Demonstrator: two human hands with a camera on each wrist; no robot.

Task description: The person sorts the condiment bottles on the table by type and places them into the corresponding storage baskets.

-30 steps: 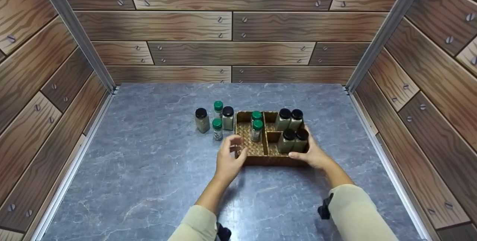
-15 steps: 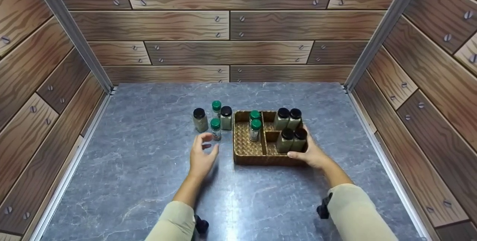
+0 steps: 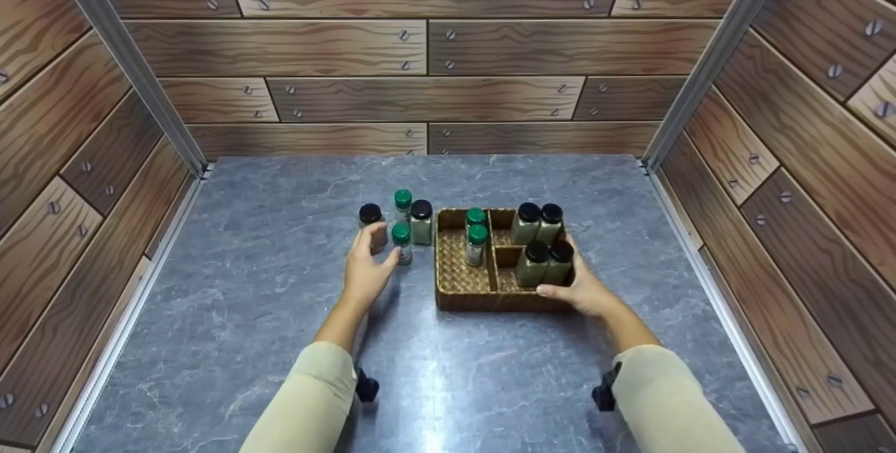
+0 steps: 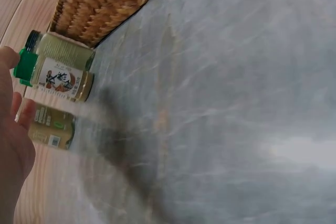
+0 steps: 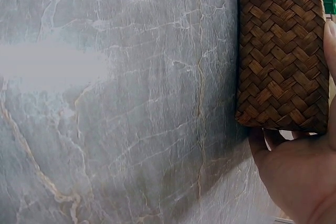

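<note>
My left hand (image 3: 365,267) reaches around a green-capped spice jar (image 3: 402,244), thumb and fingers spread apart on its left and near side. In the left wrist view a fingertip is close to the green cap (image 4: 26,66); contact cannot be told. Partly behind that hand stands a black-capped jar (image 3: 370,213). With my right hand (image 3: 591,292) I hold the right end of a woven basket (image 3: 465,302), thumb at its near rim. Two green-capped jars (image 3: 476,246) stand in the basket's left compartment. Several black-capped jars (image 3: 533,267) fill parts of its two right compartments.
Another green-capped jar (image 3: 402,204) and a black-capped jar (image 3: 421,223) stand upright just left of the basket. The grey marbled tabletop (image 3: 245,285) is bounded by wood-patterned walls (image 3: 336,99) at the back and sides.
My left hand has moved left from the basket's left edge, then forward to the loose jars. The right hand keeps its hold on the basket. The camera has shifted slightly.
</note>
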